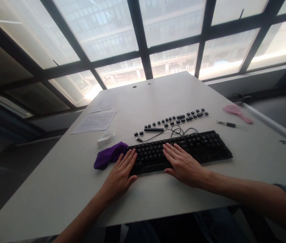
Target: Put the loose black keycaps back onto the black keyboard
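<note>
A black keyboard (149, 153) lies on the white table, with some of its keycaps off, among them the long one along its front edge. My left hand (122, 175) rests flat over its left end, fingers stretched out, next to a purple cloth (110, 155). Over the keyboard's middle lies my right hand (183, 165), palm down with the fingers straight. Neither hand grips anything. Behind the keyboard, loose black keycaps (180, 116) stand in rough rows, with a spacebar keycap (153, 129) nearest. The keyboard's USB cable (155, 135) coils between them.
Sheets of paper (94, 121) lie at the table's left, near a small translucent white item (105, 138). To the right are a keycap puller (231, 125) with wire ends and a pink hairbrush (237, 113). Windows (170, 20) stand beyond the table's far edge.
</note>
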Motion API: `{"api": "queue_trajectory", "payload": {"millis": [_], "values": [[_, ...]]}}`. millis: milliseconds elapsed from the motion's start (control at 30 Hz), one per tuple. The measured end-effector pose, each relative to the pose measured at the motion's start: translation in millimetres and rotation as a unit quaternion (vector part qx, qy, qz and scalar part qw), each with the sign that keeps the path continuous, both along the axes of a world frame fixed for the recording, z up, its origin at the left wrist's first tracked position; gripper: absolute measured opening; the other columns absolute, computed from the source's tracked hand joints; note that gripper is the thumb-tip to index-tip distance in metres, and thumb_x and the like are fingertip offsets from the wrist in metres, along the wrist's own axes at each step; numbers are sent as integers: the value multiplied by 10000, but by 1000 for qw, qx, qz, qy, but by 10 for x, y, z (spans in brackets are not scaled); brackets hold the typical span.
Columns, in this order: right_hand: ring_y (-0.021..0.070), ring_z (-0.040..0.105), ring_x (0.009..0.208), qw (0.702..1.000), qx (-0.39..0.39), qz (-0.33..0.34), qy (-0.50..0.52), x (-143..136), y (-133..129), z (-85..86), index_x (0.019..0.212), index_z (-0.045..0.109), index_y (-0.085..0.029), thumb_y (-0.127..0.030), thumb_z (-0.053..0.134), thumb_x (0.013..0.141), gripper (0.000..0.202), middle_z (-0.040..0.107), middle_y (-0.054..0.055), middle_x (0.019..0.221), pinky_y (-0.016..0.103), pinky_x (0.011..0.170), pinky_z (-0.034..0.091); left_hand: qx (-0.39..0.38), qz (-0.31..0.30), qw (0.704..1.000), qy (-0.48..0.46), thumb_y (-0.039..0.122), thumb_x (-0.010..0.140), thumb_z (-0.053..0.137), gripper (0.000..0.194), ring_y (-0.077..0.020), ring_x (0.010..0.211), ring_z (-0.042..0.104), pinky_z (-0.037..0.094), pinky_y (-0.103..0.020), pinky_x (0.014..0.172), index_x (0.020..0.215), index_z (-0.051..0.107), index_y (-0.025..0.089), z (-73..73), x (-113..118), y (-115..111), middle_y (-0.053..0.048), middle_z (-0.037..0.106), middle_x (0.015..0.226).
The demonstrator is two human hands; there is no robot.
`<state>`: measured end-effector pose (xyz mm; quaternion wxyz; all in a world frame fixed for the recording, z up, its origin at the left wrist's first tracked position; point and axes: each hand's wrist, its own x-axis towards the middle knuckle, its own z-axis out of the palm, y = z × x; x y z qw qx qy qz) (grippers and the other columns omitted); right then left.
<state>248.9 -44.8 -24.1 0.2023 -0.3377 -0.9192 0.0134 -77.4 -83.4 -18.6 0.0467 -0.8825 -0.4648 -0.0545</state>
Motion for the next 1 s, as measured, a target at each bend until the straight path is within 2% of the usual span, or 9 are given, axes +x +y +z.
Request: {"api": "queue_trajectory", "payload": {"millis": [200,267,333,433,500,633,700,800,1000], "values": [[338,315,1525,999,-8,-24,35,78,-95,77,1514,436,-27,-374,615,979,663,373,226,1604,525,1233,345,9,-2,1000,-26,681,1001,284,888,-337,1564,187,239,-563,1256,1640,-27,149,150,182,102,-180,170,1685],[324,331,1519,997,-2,-44,58,211,-104,83,1524,427,-51,-319,563,1004,601,389,209,1604,530,1224,357,7,-15,999,-35,674,1002,302,884,-332,1565,186,237,-557,1260,1642,-17,153,226,292,153,-175,166,1687],[309,415,1467,993,7,-80,88,426,-68,77,1497,473,-85,-259,504,1022,507,468,186,1561,527,1200,390,1,-30,999,-45,644,1013,332,863,-322,1567,183,236,-546,1265,1643,-1,157,301,426,203,-167,162,1689],[296,584,1237,975,29,-168,144,843,54,68,1313,644,-119,-195,479,1015,349,647,163,1327,503,1075,498,-11,-57,997,-60,572,1031,391,814,-302,1568,191,241,-527,1273,1645,44,167,399,677,281,-151,191,1685],[297,612,1084,965,37,-209,153,1096,144,75,1148,718,-137,-192,523,993,255,688,145,1162,498,964,540,-15,-74,994,-74,530,1038,420,761,-290,1565,211,256,-514,1275,1643,121,179,451,882,346,-134,237,1676],[285,602,978,968,22,-206,143,1348,263,120,985,738,-175,-194,600,956,142,687,106,1020,473,888,538,-27,-99,990,-97,507,1048,416,637,-277,1551,263,295,-490,1268,1585,340,174,521,1365,501,-119,334,1643],[276,601,974,971,10,-193,142,1378,301,143,974,736,-187,-182,590,960,147,685,99,1012,454,884,535,-44,-109,988,-96,517,1047,413,634,-279,1547,273,301,-491,1265,1563,379,151,530,1609,577,-129,343,1636],[274,598,979,969,7,-200,145,1417,351,160,959,733,-188,-178,568,969,166,687,98,1018,450,896,525,-63,-123,987,-84,519,1041,430,664,-287,1553,251,301,-496,1260,1567,358,121,502,1909,669,-148,300,1648],[267,587,973,973,5,-188,136,1443,351,173,979,734,-193,-216,600,962,137,674,98,1010,438,892,512,-63,-141,986,-61,541,1033,442,683,-309,1558,227,284,-524,1256,1567,355,124,342,2192,751,-131,281,1656]]}}
